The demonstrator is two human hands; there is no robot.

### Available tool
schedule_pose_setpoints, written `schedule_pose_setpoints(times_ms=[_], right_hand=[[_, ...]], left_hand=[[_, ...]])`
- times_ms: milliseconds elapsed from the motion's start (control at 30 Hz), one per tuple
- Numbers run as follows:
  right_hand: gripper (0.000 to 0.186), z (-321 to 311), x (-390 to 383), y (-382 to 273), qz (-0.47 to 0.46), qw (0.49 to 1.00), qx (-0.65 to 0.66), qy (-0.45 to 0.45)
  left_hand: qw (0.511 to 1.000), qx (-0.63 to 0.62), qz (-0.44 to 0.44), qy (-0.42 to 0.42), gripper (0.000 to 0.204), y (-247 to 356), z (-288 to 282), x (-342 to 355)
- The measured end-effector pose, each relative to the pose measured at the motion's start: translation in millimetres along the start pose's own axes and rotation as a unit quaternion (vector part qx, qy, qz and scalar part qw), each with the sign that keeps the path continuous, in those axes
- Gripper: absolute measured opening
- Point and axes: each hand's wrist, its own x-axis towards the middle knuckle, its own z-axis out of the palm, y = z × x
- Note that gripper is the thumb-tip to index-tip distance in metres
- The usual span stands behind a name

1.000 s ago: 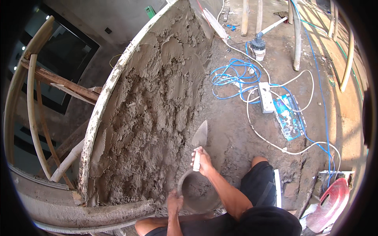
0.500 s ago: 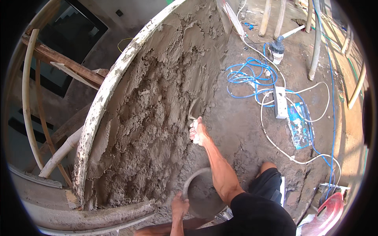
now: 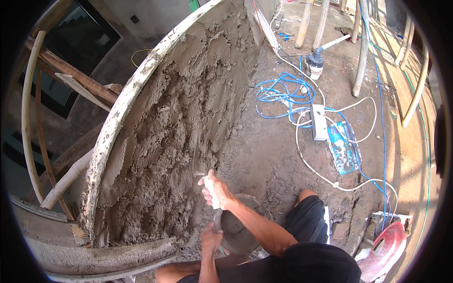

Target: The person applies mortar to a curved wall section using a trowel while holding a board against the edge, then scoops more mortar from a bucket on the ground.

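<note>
My right hand (image 3: 216,192) is closed round the pale handle of a trowel (image 3: 196,155). The trowel's narrow-looking blade lies against the rough, wet grey mortar (image 3: 155,160) that coats a curved wall face. Lower down, my left hand (image 3: 211,238) grips the rim of a round mortar bucket (image 3: 218,220). Grey material shows inside the bucket, partly hidden behind my right forearm. The mortar looks lumpy in the middle and smoother toward the far end.
A pale curved edge (image 3: 123,100) borders the mortar on the left. To the right lie coiled blue cable (image 3: 278,94), a white power strip (image 3: 319,122) and a blue sheet (image 3: 343,148). Poles (image 3: 362,56) stand behind. A red-and-white container (image 3: 384,250) sits lower right.
My right hand and the trowel have moved down and left along the mortar, toward the bucket. My left hand stays on the rim. The whole view has shifted slightly.
</note>
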Motion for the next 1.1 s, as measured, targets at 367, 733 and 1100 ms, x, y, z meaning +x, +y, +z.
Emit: schedule_pose_setpoints(times_ms=[367, 733, 1100], right_hand=[[0.050, -113, 140, -19, 0.052, 0.851, 0.522, 0.026], [0.059, -64, 122, -107, -0.001, 0.977, 0.182, 0.108], [0.053, -6, -54, -47, -0.028, 0.996, -0.080, -0.023]], left_hand=[[0.994, 0.080, -0.070, 0.023, 0.054, 34, -14, -15], [0.987, 0.148, -0.062, 0.029, 0.055, 44, -22, -17], [0.981, 0.193, -0.008, 0.022, 0.063, 92, 6, -5]])
